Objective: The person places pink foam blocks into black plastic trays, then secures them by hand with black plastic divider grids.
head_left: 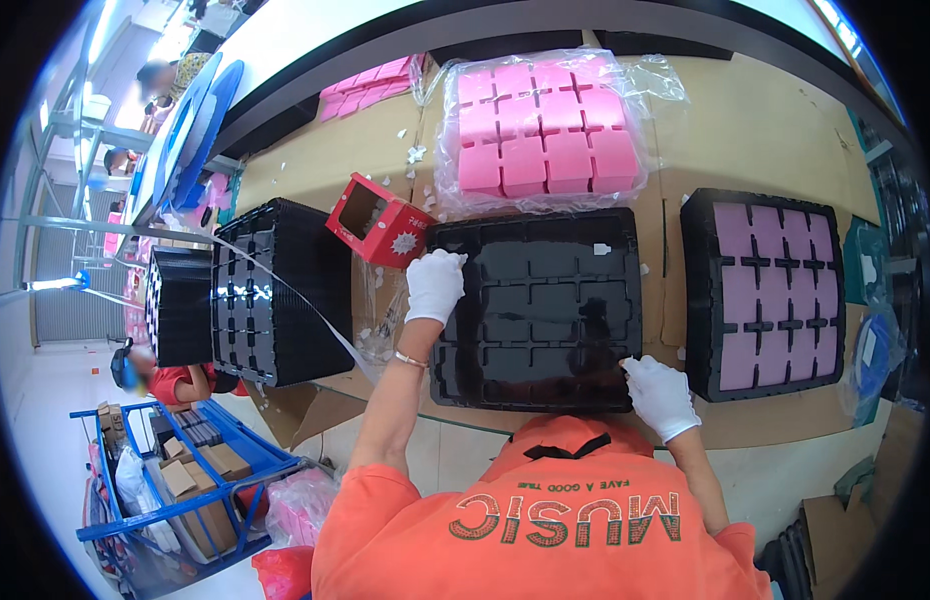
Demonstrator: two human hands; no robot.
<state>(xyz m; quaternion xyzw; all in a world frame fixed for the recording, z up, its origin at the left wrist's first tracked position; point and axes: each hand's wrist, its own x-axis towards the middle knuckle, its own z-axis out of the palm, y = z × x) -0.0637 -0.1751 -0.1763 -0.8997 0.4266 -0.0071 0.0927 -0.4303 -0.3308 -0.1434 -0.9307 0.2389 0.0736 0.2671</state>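
Note:
A black plastic tray (545,315) with moulded compartments lies in front of me. My left hand (437,287), in a white glove, is closed at the tray's upper left edge. My right hand (662,398), also gloved, has its fingers pinched at the tray's lower right corner. A small white scrap (602,248) rests on the tray near its upper right. Right beside my left hand stands an open red cardboard box (393,240), touching or nearly touching the tray's corner. The fingertips of both hands are partly hidden against the tray rim.
Stacked black trays (285,300) stand at the left. Pink foam blocks (545,130) in clear plastic lie at the back. At the right, a black tray stack (765,295) holds purple foam. White scraps dot the cardboard surface (755,140). A blue cart (200,480) stands lower left; a co-worker (175,380) is beyond.

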